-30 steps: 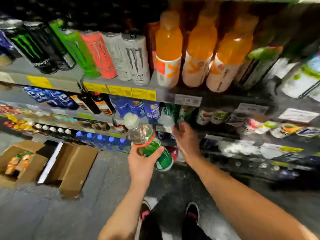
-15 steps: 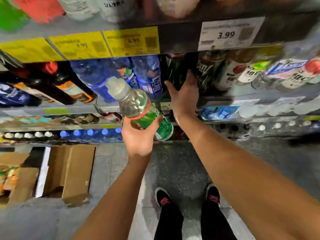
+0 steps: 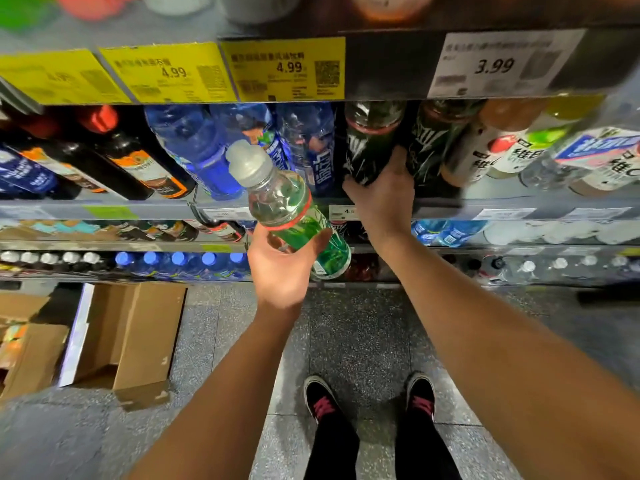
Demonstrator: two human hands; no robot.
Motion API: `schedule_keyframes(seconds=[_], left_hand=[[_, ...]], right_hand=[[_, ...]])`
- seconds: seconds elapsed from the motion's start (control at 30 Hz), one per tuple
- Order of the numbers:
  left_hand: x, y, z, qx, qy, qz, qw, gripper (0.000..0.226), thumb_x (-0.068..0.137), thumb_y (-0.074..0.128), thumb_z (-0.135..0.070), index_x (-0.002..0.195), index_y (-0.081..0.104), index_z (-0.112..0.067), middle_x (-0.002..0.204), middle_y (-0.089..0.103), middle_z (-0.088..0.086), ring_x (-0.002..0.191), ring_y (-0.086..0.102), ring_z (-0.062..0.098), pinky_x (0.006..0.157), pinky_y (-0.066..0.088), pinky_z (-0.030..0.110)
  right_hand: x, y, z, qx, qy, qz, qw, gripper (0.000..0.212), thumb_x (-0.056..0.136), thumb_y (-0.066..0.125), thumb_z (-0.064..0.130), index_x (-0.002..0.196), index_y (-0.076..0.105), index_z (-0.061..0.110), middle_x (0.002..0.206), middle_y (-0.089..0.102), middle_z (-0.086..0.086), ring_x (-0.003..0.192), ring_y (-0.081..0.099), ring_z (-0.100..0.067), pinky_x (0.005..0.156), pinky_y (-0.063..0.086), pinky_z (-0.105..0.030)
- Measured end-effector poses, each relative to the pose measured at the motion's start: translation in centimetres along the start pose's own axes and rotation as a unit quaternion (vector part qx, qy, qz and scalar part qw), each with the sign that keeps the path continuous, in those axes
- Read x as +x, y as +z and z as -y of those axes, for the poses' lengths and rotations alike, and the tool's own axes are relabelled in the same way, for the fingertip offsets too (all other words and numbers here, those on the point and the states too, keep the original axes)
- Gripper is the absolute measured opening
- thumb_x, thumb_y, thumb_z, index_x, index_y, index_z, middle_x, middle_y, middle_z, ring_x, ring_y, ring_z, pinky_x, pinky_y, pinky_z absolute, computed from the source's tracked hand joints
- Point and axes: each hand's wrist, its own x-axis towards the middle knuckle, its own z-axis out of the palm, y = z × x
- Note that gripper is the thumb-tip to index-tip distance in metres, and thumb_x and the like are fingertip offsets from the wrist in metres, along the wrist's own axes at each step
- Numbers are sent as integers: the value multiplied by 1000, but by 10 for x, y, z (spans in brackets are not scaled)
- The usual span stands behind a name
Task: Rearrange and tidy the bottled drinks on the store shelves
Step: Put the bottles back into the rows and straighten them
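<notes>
My left hand grips a clear bottle with a grey cap and a green label, held tilted in front of the shelf. My right hand reaches onto the second shelf and grips the bottom of a dark green bottle. A second dark green bottle stands just right of it. Blue bottles stand to its left, dark bottles with orange labels further left. White-labelled bottles fill the shelf's right end.
Yellow price tags and a white 3.99 tag line the upper shelf edge. Lower shelves hold blue-capped bottles and white-capped ones. Open cardboard boxes lie on the floor at left. My black shoes stand on grey tiles.
The view has moved closer to the second shelf. My right hand went from reaching open-fingered to gripping the dark green bottle. My left hand still holds the green-labelled bottle.
</notes>
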Motion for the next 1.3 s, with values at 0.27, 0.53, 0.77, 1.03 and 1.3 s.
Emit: schedule_keyframes(seconds=[0.27,0.53,0.77,1.03,1.3], left_hand=[[-1,11,-1,-21,3,-20,1000,43,71,89,-10,107,67,-5,93,74,-3,82,70,2,80,56,20],[-9,29,1,-58,-18,-45,997,38,70,88,-3,102,67,-6,88,75,-3,76,71,4,78,58,25],[-20,44,-1,-83,1,-53,995,37,70,86,5,90,65,-18,73,74,-19,71,68,-5,72,53,14],[-30,41,-1,-94,2,-50,994,37,72,85,4,103,66,2,84,75,-6,76,70,5,76,54,21],[-36,54,-6,-71,-2,-49,996,40,69,86,5,103,64,6,82,71,-6,66,66,-6,67,52,12]], right_hand=[[-6,-12,4,-20,-4,94,995,78,75,81,36,134,44,2,118,66,-15,106,66,-31,86,56,-42],[-9,-46,-27,-6,34,-123,992,63,87,69,42,131,48,2,133,50,-16,126,42,-27,117,26,-27],[13,-40,-25,-41,29,-115,992,84,81,78,38,143,41,-5,144,48,-22,137,44,-35,115,37,-41],[10,-43,-31,-2,22,-55,998,65,76,80,28,126,54,-4,116,66,-15,105,65,-29,92,52,-31],[-4,-56,-33,-12,-3,-22,1000,68,76,80,37,126,54,-2,118,62,-16,108,61,-29,91,54,-42]])
